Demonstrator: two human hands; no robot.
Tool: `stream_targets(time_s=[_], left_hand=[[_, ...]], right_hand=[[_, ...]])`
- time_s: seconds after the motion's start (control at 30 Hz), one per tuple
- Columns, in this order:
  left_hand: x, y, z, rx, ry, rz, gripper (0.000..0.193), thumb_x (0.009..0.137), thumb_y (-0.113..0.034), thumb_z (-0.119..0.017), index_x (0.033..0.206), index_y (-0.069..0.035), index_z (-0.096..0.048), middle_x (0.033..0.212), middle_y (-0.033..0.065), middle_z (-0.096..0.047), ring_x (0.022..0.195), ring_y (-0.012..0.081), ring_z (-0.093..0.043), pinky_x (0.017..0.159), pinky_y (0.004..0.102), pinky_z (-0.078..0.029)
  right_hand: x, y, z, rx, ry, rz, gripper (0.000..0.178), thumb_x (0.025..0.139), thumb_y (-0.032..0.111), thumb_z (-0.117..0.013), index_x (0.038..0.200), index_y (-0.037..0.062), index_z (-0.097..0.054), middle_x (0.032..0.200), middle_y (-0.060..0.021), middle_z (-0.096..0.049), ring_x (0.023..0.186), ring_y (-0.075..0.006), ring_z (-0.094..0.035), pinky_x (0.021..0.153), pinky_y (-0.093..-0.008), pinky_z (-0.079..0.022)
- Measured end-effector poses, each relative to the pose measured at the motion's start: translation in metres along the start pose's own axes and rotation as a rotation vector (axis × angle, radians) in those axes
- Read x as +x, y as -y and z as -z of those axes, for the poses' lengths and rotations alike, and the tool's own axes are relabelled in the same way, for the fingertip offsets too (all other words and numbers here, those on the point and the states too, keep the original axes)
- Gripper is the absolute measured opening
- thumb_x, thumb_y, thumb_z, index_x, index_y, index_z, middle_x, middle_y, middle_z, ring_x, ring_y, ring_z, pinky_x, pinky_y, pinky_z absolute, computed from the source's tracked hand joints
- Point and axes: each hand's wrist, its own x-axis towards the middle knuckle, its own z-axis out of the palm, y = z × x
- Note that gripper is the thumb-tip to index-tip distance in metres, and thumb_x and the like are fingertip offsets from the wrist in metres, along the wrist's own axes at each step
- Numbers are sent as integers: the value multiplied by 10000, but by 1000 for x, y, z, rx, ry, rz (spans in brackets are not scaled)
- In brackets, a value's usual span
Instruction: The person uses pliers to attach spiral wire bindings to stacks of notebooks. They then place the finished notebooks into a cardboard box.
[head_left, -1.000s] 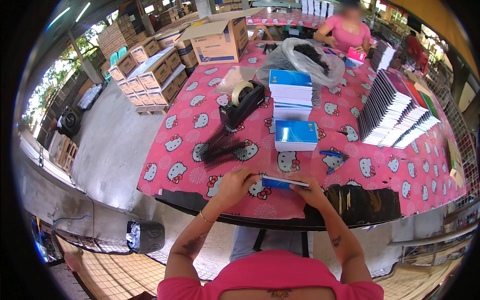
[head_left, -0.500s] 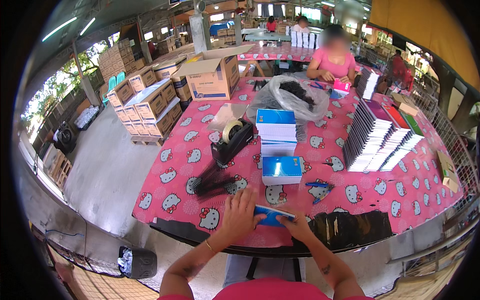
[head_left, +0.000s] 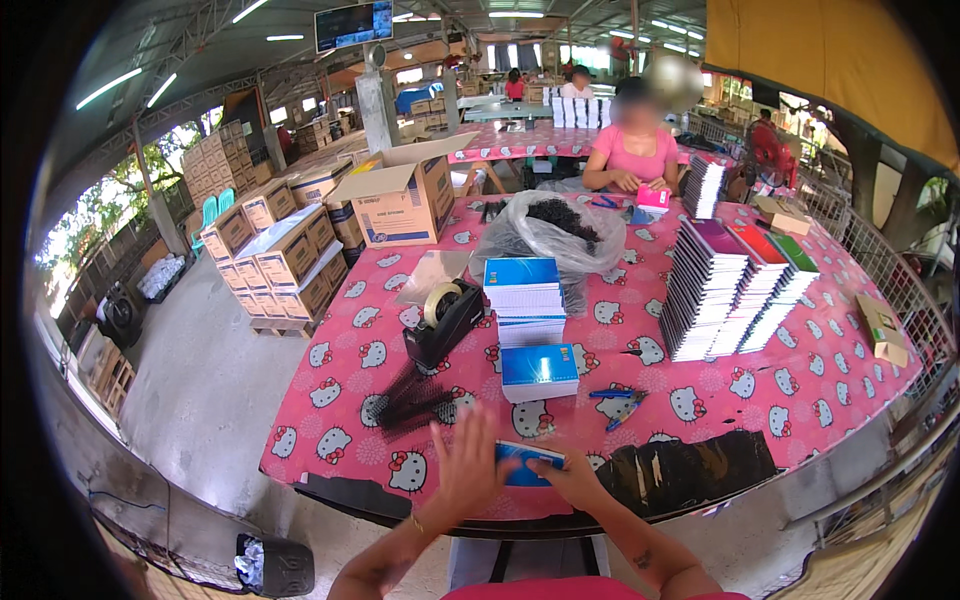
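A small blue-covered notepad (head_left: 522,466) is at the near edge of the table in front of me. My right hand (head_left: 572,480) grips its right end, thumb on the cover. My left hand (head_left: 466,468) is at its left end with fingers stretched out and slightly blurred; the thumb reaches toward the cover. Just beyond stands a short stack of blue notepads (head_left: 540,368), with a taller blue stack (head_left: 524,285) behind it. Black wire binding coils (head_left: 408,404) lie to the left of the stacks. Blue-handled pliers (head_left: 622,404) rest to the right.
A black tape dispenser (head_left: 445,326) stands left of the stacks, before a plastic bag (head_left: 545,232) of black coils. Purple, red and green spiral notebooks (head_left: 735,290) are piled at right. Cartons (head_left: 400,205) stand at the far left. A co-worker in pink (head_left: 633,155) sits across the table.
The view has tilted up a little, so the table things sit lower or shifted left. My left fingers have straightened and spread; my right hand still holds the notepad.
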Motion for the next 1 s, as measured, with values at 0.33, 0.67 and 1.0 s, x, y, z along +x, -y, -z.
stream_targets(time_s=[0.33, 0.67, 1.0], left_hand=[[11, -10, -1, 24, 11, -47, 812, 835, -552, -591, 1404, -2, -410, 1505, 187, -364, 1422, 329, -298, 1090, 640, -182], [-43, -36, -26, -220, 9, -138, 775, 905, -558, -489, 1411, 22, -401, 1487, 232, -372, 1408, 344, -326, 1106, 617, -187], [-27, -39, -15, -367, -75, -85, 597, 926, -395, -570, 1350, 11, -463, 1368, 224, -501, 1320, 352, -441, 1116, 597, -190]], right_hand=[[-6, -16, 11, -71, 37, -93, 292, 912, 128, -656, 1180, 12, -642, 925, -18, -671, 805, -82, -556, 726, -268, -475], [-10, -14, 4, 13, 61, 34, 275, 909, 72, -641, 1179, 21, -648, 945, 0, -666, 862, -59, -547, 772, -258, -470], [3, -30, 15, -112, 93, 169, 261, 914, 68, -629, 1170, 20, -639, 1008, -56, -684, 921, -92, -590, 812, -283, -489]])
